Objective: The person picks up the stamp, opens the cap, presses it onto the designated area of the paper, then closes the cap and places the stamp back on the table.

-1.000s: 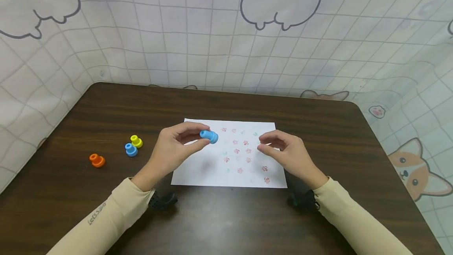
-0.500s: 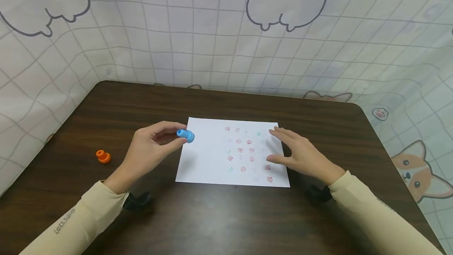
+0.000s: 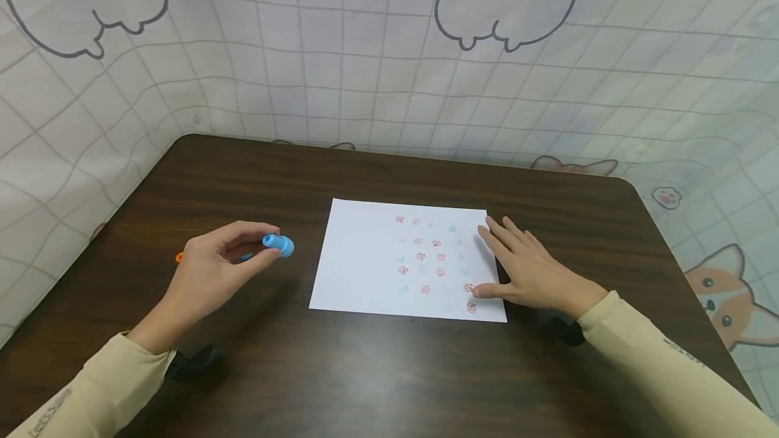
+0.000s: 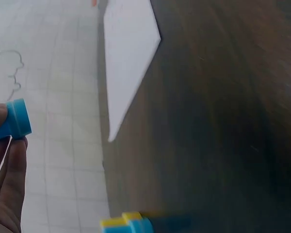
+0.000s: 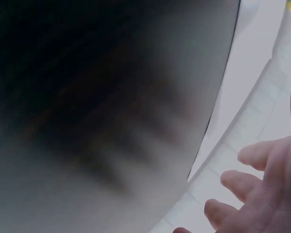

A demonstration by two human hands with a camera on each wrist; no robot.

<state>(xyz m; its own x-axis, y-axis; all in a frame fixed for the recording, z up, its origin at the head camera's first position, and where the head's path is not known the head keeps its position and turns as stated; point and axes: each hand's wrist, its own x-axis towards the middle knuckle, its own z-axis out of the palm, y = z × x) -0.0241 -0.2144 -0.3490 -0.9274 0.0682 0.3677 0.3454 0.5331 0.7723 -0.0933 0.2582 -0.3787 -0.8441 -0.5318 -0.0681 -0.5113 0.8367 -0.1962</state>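
My left hand [image 3: 209, 265] pinches a light blue stamp [image 3: 279, 245] between thumb and fingers, held above the table left of the paper. The same stamp [image 4: 19, 119] shows at the left edge in the left wrist view. Behind that hand, an orange stamp [image 3: 179, 257] and another blue stamp [image 3: 245, 257] peek out, mostly hidden. A yellow stamp [image 4: 131, 215] beside the second blue one appears at the bottom of the left wrist view. With fingers spread, my right hand [image 3: 532, 269] is over the right edge of the white paper [image 3: 353, 255]; whether it touches is unclear.
The paper lies on a dark wooden table [image 3: 365, 370] and bears several red and faint green stamped marks [image 3: 441, 257] on its right half. A pale grid-patterned curtain [image 3: 341, 53] with cartoon dogs surrounds the table's back and sides.
Holding the blue stamp, my left hand has moved left, off the paper, and now covers the other stamps. My right hand has shifted right and its fingers have spread.
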